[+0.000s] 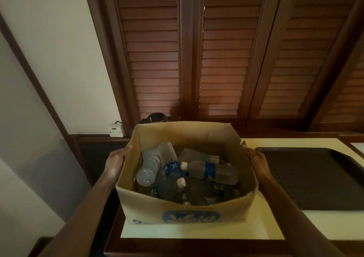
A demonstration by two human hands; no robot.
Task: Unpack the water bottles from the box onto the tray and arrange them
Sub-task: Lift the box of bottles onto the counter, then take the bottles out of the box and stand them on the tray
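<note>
Head view, progress: While the cardboard box (183,211) sat on the pale bench (275,225) with both hands on its sides, none of the unpacking looked done; every bottle in sight was inside the box and the dark tray (315,177) carried nothing that the picture showed.
Head view, what was left: By my reading, all the bottles had yet to be lifted out, stood on the tray and set in order.
Bottles: A loose heap of clear plastic water bottles lay on their sides in the box, among them a blue-labelled bottle (212,171) with a white cap pointing left, a second blue-labelled bottle (171,164) marked "OK" running down toward a white cap, and a bare clear bottle (147,170) against the left wall. Deeper ones were too dark to count.
Left hand: The left hand (116,164) pressed against the outside of the box's left wall, its thumb up at the rim; whether its fingers curled under or lay flat was hidden by the wall.
Right hand: The right hand (256,160) held the right wall near the top edge, its fingers hidden likewise.
Bottles against fingers: Neither hand touched a bottle; cardboard stood between them, with the bare bottle nearest the left hand.
Tray: It lay on the bench just right of the box, beside the right hand.
</note>
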